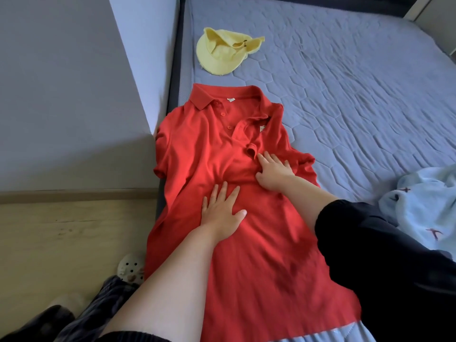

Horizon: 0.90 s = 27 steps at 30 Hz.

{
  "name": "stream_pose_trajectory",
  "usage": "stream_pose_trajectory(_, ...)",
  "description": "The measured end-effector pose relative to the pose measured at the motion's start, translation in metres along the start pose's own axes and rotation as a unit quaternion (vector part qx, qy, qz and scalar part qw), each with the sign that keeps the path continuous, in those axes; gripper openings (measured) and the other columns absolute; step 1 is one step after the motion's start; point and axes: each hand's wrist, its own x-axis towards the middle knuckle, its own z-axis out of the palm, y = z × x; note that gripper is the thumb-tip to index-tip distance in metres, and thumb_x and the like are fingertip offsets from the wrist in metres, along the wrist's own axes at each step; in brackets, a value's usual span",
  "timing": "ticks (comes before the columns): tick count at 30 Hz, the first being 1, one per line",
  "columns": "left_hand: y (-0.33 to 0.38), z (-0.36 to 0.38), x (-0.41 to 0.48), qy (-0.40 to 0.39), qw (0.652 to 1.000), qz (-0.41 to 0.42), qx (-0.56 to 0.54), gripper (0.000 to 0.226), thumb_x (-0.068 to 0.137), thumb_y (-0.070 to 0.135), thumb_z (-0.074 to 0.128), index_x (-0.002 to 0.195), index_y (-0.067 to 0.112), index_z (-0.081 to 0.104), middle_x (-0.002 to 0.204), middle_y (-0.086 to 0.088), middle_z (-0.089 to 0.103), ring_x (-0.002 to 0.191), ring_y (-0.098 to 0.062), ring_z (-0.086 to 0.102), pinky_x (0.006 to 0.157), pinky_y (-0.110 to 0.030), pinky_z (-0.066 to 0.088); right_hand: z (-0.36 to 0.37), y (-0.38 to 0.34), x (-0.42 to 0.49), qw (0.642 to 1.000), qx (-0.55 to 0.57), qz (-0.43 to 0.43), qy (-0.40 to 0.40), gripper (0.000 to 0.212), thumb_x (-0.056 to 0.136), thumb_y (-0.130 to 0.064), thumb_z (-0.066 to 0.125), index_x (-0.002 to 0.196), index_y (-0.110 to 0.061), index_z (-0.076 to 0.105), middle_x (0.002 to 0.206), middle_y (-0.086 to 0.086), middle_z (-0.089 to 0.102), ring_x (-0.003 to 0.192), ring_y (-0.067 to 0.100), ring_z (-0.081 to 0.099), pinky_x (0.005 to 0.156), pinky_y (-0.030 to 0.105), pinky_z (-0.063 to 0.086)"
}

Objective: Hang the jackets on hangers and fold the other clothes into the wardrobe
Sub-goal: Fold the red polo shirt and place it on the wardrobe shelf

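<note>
Creases may be folded into the red shirt (209, 144) while its placket is bunched; left hand (219, 211) and right hand (272, 172) are laid flat.

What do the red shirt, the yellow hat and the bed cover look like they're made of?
Red shirt: soft matte knit, probably cotton; it lies limp and creases easily.
Yellow hat: matte woven cloth, perhaps cotton; it has collapsed, and its brim edge looks frayed.
Bed cover: quilted fabric, fibre unclear; stitched honeycomb cells puff up slightly.
</note>
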Motion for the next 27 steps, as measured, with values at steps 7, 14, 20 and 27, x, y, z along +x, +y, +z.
stream_pose_trajectory(7,-0.022,-0.053,-0.006,0.486,0.832,-0.159,-0.215,0.023,0.077,0.002,0.050,0.084,0.005,0.072,0.088,-0.015,0.065,0.089,-0.036,0.057,0.075,-0.031,0.036,0.015,-0.074,-0.015,0.971,0.170,-0.021,0.168,0.064,0.098,-0.032,0.036,0.154,-0.019,0.007,0.162,0.004,0.000,0.148,0.021,-0.003,0.117,0.047,-0.001)
stream_pose_trajectory(14,-0.073,-0.090,0.012,0.299,0.768,-0.393,-0.408,0.044,0.102,0.029,0.035,0.127,-0.002,0.055,0.133,-0.023,0.053,0.123,-0.035,0.049,0.099,-0.034,0.036,0.031,-0.092,0.016,0.983,0.177,0.048,-0.017,0.082,0.094,-0.060,0.030,0.153,-0.015,-0.007,0.161,0.000,-0.010,0.147,0.018,-0.012,0.116,0.051,-0.003)
stream_pose_trajectory(20,-0.079,-0.107,0.035,0.160,0.708,-0.340,-0.597,0.063,0.090,0.058,0.050,0.135,0.014,0.052,0.136,-0.006,0.054,0.121,-0.026,0.054,0.105,-0.042,0.042,0.034,-0.098,0.020,0.991,0.109,0.064,-0.034,0.084,0.094,-0.062,0.025,0.152,-0.013,-0.013,0.160,0.002,-0.015,0.147,0.020,-0.015,0.116,0.052,-0.003)
stream_pose_trajectory(27,-0.099,-0.136,0.048,0.394,0.608,-0.336,-0.603,0.028,0.093,0.025,0.056,0.115,0.008,0.061,0.113,-0.010,0.064,0.103,-0.028,0.063,0.087,-0.036,0.052,0.034,-0.096,0.022,0.991,0.117,0.056,-0.034,0.085,0.094,-0.062,0.026,0.152,-0.014,-0.012,0.160,0.002,-0.015,0.147,0.020,-0.015,0.116,0.052,-0.003)
